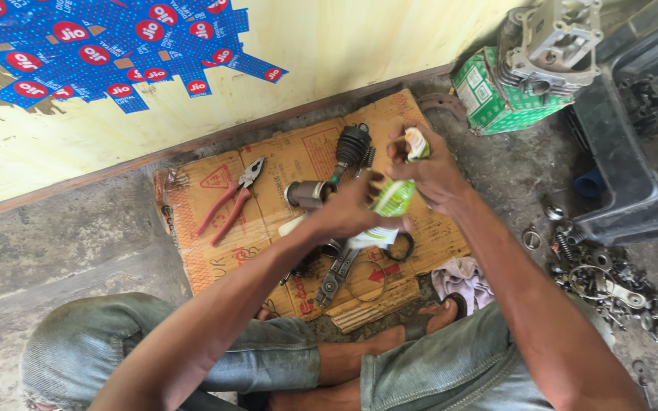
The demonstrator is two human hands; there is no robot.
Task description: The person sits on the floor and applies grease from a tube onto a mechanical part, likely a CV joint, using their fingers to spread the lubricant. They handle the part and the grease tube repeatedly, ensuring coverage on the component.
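Head view, looking straight down at a person sitting on a concrete floor (78,251), legs folded, a flattened sheet of cardboard (283,164) spread out in front by the yellow wall (329,46).

Both hands are up over the cardboard, close together. The right hand (432,171) is closed around a small green and white tube (395,196); its white cap end (417,143) pokes out above the fingers, and the tube runs down and to the left below the palm. The left hand (348,213) is curled at the lower end of that tube, fingers bent around it, touching a white tail of it (371,238). So the tube sits between the two hands, held in the air above the middle of the cardboard.

On the cardboard: red-handled pliers (231,196) lie to the left, jaws towards the wall. A black ribbed rubber boot (352,146) is near the far edge, just beyond the hands. A short metal cylinder (308,193) lies beside the left hand. Under the hands there is a second, darker plier-like tool (334,275), with a black ring (401,247) and a thin wire ring (367,281) beside it.

To the right, off the cardboard: a crumpled rag (462,278) by the foot, a green and white box (496,103) with a grey engine casting (550,42) on it, a dark plastic crate (634,167), and a scatter of small metal parts (611,285) on the floor.
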